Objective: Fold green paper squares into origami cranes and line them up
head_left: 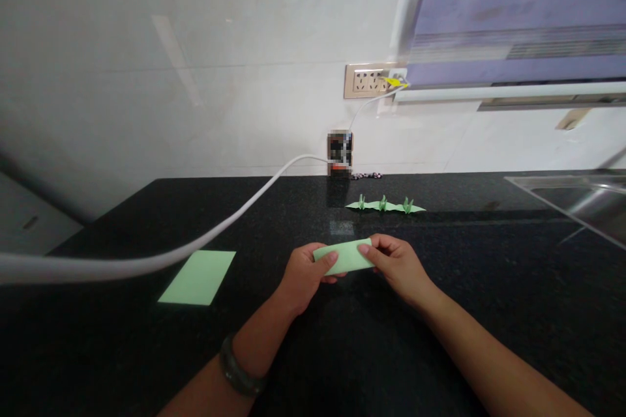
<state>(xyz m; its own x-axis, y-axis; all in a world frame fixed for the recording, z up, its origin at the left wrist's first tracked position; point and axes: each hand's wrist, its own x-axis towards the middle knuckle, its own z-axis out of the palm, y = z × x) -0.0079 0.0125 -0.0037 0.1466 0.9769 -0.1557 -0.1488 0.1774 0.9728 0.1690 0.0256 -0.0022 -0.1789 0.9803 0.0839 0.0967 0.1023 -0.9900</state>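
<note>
A folded strip of light green paper is held level above the dark countertop. My left hand pinches its left end, thumb on top and fingers behind. At the right end my right hand grips it the same way, thumb on the near face. Behind the hands, a row of joined green origami cranes stands on the counter. To the left lies a flat sheet of light green paper, apart from both hands.
A white cable crosses the left foreground towards a blurred-out phone-like object against the wall. A patterned cord lies beside it. The wall holds a socket panel with a plug. At the right is a metal sink.
</note>
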